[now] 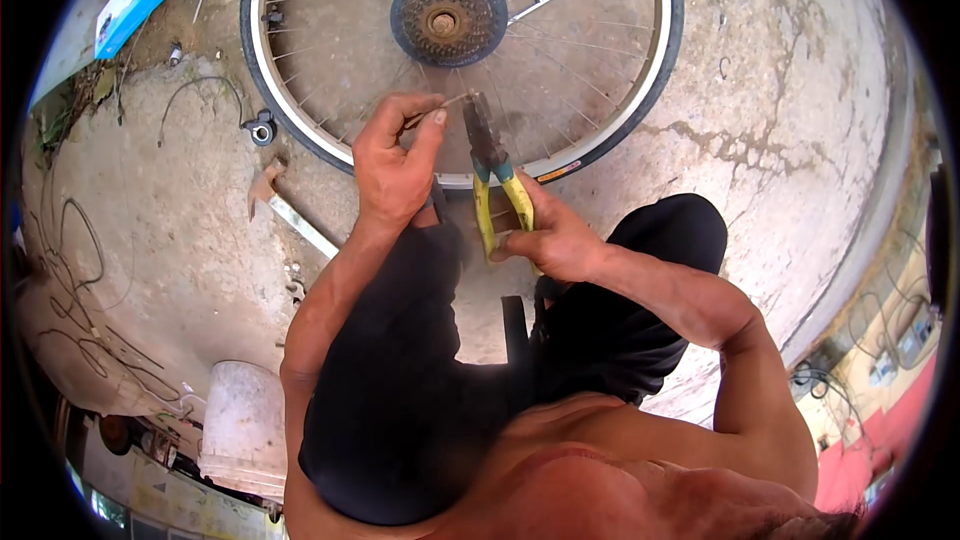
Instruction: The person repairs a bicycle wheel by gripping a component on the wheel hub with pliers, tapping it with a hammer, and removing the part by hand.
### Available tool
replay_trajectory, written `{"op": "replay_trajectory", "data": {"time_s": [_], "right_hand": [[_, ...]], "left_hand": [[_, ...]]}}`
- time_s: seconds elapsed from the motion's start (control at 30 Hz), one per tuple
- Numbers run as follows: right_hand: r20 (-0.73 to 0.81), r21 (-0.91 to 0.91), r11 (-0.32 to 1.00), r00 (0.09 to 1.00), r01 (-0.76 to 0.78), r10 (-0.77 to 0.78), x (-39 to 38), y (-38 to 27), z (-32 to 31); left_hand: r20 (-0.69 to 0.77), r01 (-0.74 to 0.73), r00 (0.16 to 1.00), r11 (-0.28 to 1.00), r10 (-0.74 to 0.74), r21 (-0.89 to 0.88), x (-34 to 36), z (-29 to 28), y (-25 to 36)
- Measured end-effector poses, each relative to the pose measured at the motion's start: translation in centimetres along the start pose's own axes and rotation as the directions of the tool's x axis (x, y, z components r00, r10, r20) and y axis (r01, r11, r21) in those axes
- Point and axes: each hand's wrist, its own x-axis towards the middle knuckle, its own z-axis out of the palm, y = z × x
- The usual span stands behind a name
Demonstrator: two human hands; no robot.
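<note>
In the head view, my left hand [395,160] pinches a thin, dull piece [455,99], like a wire or small rod, its tip at the jaws of the pliers [480,130]. My right hand [545,240] grips the pliers by their yellow and teal handles, jaws pointing up. Just above both hands lies a bicycle wheel [668,50] with black tyre and pale rim. At its middle is a rusty rear sprocket cluster [447,5] behind a dark disc. Whether the jaws grip the piece I cannot clearly tell.
A hammer [300,224] and wrench [295,290] lie left of my knee, a black fitting [262,132] by the tyre. Metal tools [530,0] rest inside the rim. Loose cables [90,260], a white bucket [243,420] and a blue-white box [135,0] are at left.
</note>
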Motion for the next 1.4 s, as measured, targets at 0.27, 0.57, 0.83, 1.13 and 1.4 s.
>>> {"op": "replay_trajectory", "data": {"time_s": [0.27, 0.57, 0.83, 1.13, 1.4], "right_hand": [[-0.028, -0.357, 0.915, 0.977, 0.188, -0.211, 0.5, 1.1, -0.3], [-0.181, -0.54, 0.84, 0.967, 0.057, -0.181, 0.4, -0.7, -1.0], [-0.037, -0.998, 0.064, 0.778, 0.004, -0.627, 2.4, -12.4, -7.9], [0.107, -0.932, -0.357, 0.89, -0.066, -0.443, 4.6, -19.5, -7.6], [0.289, -0.895, -0.442, 0.826, 0.054, -0.485, 6.0, -19.0, -10.3]], "left_hand": [[0.004, -0.161, 0.986, 0.944, 0.167, 0.287, -0.4, 0.6, 1.0], [-0.041, -0.133, 0.987, 0.937, 0.155, 0.323, -0.7, 0.7, 0.7], [-0.063, 0.136, 0.99, 0.984, -0.129, 0.118, -2.1, -2.0, -0.9], [0.027, 0.191, 0.981, 0.981, -0.192, 0.04, -3.2, -2.6, -1.5], [0.025, 0.235, 0.972, 0.972, -0.236, 0.022, -4.1, -2.9, -2.0]]}}
